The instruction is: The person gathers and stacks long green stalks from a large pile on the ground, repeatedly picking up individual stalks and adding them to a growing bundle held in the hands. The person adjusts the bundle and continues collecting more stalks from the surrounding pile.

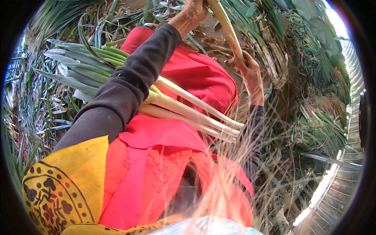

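My right hand grips the lower end of a pale green onion stalk, which rises past the top edge of the view. Beside its upper part is my left hand; the fingers are cut off by the frame, so their hold is hidden. Across my lap, on red cloth, lie several large green onions. Their white ends point right and their green leaves spread left, passing under my left forearm. The white shafts look clean and smooth.
Untrimmed green onions with dirty roots lie at the upper right, and another bundle is farther right. Leaf scraps cover the ground on the left. A ribbed translucent sheet borders the right side. Blurred pale strands hang before the camera.
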Tool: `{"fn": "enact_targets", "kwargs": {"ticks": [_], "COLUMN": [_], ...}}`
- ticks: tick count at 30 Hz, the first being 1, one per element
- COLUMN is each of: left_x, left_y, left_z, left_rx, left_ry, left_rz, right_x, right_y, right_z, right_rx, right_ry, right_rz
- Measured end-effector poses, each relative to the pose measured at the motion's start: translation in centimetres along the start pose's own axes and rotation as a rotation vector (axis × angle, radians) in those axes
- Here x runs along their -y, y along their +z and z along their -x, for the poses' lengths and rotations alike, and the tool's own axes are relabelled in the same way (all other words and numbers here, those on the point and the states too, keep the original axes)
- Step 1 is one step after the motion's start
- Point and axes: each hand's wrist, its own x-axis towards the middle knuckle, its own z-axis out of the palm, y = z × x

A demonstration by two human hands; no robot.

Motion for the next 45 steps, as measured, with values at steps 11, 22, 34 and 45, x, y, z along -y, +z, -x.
{"fn": "enact_targets", "kwargs": {"ticks": [11,22,34,45], "left_x": [1.5,-5.6,-4.5,-10.5], "left_y": [1.2,-4.9,0.1,-2.3], "left_z": [1.4,-0.7,2.5,7.1], "left_rx": [-0.495,-0.353,-0.439,-0.279], "left_ry": [0.183,0.101,0.228,0.372], "left_rz": [0.061,0.047,0.014,-0.171], "right_x": [2.6,-12.6,-15.1,2.1], "right_y": [4.9,-8.6,-17.7,2.2], "right_z": [-1.3,11.5,23.4,7.2], "right_rx": [-0.647,-0.432,-0.709,-0.123], "right_ry": [-0.632,-0.155,0.424,-0.383], "right_rz": [0.309,1.107,0.965,0.701]}}
